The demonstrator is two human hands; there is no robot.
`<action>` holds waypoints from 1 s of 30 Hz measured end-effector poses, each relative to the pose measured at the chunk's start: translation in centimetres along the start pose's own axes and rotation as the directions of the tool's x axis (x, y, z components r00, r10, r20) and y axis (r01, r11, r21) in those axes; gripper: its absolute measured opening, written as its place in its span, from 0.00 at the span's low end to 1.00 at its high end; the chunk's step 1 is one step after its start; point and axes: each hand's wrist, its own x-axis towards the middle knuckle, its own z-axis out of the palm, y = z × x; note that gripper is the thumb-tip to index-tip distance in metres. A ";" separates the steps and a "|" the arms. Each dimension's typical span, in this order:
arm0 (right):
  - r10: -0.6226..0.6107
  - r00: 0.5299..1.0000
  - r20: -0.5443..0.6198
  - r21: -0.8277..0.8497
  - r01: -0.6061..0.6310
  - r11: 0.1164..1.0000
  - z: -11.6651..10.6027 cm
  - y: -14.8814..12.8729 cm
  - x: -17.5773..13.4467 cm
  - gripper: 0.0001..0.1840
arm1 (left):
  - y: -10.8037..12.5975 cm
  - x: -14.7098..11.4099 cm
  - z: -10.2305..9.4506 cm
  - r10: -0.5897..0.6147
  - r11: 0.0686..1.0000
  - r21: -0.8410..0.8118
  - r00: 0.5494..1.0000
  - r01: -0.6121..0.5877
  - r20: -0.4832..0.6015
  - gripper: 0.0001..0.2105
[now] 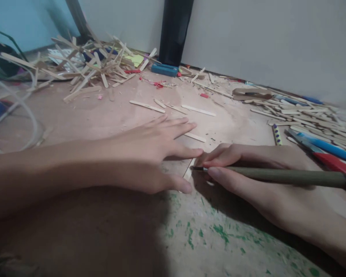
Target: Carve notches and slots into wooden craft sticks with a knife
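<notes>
My left hand (158,142) lies palm down with its fingers spread. Its thumb and forefinger rest at the two ends of a short wooden craft stick (188,173), steadying it on the table. In my right hand (256,184) is a slim grey-green pen (276,176), pinched between thumb and fingers. The pen's dark tip meets the stick or hovers just over it; I cannot tell which. Another craft stick (195,137) lies just past my left fingertips.
Loose sticks (147,106) lie beyond my hands. A tangled stick pile (95,65) is at the back left, a flatter pile (320,119) at the right. Near my right hand are red-handled scissors (331,165) and a blue pen (328,146). Green paint marks the table (207,246) in front.
</notes>
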 end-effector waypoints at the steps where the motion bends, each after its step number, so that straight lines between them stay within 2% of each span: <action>1: -0.007 1.000 0.000 -0.003 0.007 1.000 0.0 0.0 -0.1 0.11 | 0.1 0.0 0.0 -0.001 1.000 0.005 1.000 0.001 -0.011 0.38; 7: 0.003 1.000 0.013 0.013 -0.003 1.000 -0.1 0.3 -0.6 0.13 | -0.1 0.2 0.1 -0.010 1.000 0.017 1.000 0.009 0.025 0.40; 13: -0.004 1.000 0.004 -0.023 0.004 1.000 0.0 0.2 -0.8 0.17 | -0.1 0.2 0.1 -0.029 0.999 -0.029 1.000 0.029 0.003 0.39; 17: 0.002 0.999 0.047 0.094 -0.006 0.996 0.1 0.6 -0.3 0.12 | 0.3 0.2 -0.2 -0.053 0.997 -0.051 0.996 0.057 0.067 0.38; 19: 0.025 0.999 0.021 0.097 -0.027 0.995 0.1 0.5 0.2 0.12 | 0.4 0.2 -0.4 -0.052 0.997 -0.050 0.995 0.056 0.087 0.40; 22: 0.051 0.998 -0.038 0.100 -0.047 0.994 -0.1 -0.1 0.9 0.14 | 0.3 0.2 -0.7 -0.015 1.000 -0.011 1.000 0.015 0.009 0.44; 24: 0.066 0.995 -0.074 0.105 -0.058 0.993 -0.3 -0.7 1.2 0.14 | 0.3 0.0 -1.0 0.047 0.999 0.018 0.996 -0.046 -0.069 0.34; 27: 0.080 0.992 -0.102 0.115 -0.068 0.991 -0.5 -1.3 1.5 0.13 | 0.3 -0.4 -1.4 0.124 0.992 0.047 0.988 -0.120 -0.090 0.14; 29: 0.084 0.992 -0.098 0.121 -0.072 0.990 -0.5 -1.4 1.6 0.14 | 0.5 -0.6 -1.5 0.165 0.986 0.048 0.982 -0.161 -0.094 0.07; 30: 0.085 0.992 -0.092 0.120 -0.073 0.990 -0.6 -1.4 1.6 0.14 | 0.5 -0.6 -1.6 0.187 0.982 0.050 0.977 -0.183 -0.107 0.07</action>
